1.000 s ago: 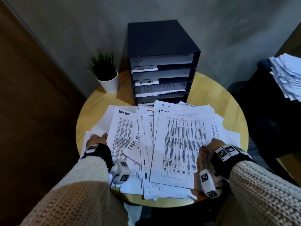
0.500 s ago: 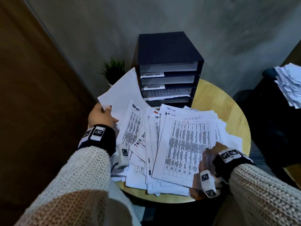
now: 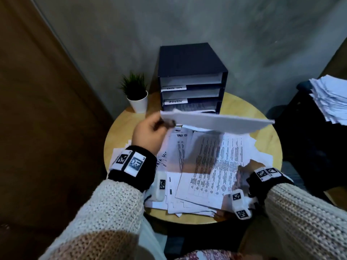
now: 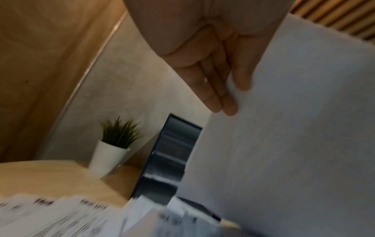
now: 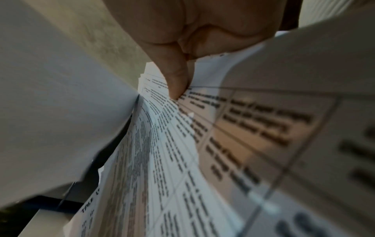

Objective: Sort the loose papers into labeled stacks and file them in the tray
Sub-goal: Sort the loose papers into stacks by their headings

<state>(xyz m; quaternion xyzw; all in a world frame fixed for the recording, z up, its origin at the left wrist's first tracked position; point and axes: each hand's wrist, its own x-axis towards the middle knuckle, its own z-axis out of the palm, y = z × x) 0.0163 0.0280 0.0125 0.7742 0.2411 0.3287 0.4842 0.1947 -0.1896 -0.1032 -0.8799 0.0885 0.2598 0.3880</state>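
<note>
A messy pile of printed papers [image 3: 206, 166] covers the round wooden table [image 3: 266, 132]. My left hand [image 3: 165, 124] pinches one white sheet [image 3: 216, 121] by its left edge and holds it nearly flat above the pile, in front of the dark filing tray [image 3: 191, 61]. In the left wrist view my left hand [image 4: 233, 96] has its thumb on the near face of the blank sheet [image 4: 284, 136] and its fingers behind. My right hand [image 3: 244, 169] sits at the pile's right edge. There my right hand [image 5: 178, 89] presses its thumb on the top printed sheet [image 5: 253, 128]; its fingers are hidden underneath.
The tray has labelled slots reading TASK LIST [image 3: 173, 88] and ADMIN [image 3: 175, 101]; a lower slot holds printed paper. A small potted plant [image 3: 136, 94] stands left of the tray. Another stack of papers [image 3: 330, 100] lies on dark furniture at the right.
My left hand picked a blank sheet up from the pile's left side, raised it and swung it right over the pile. My right hand stayed at the pile's right edge.
</note>
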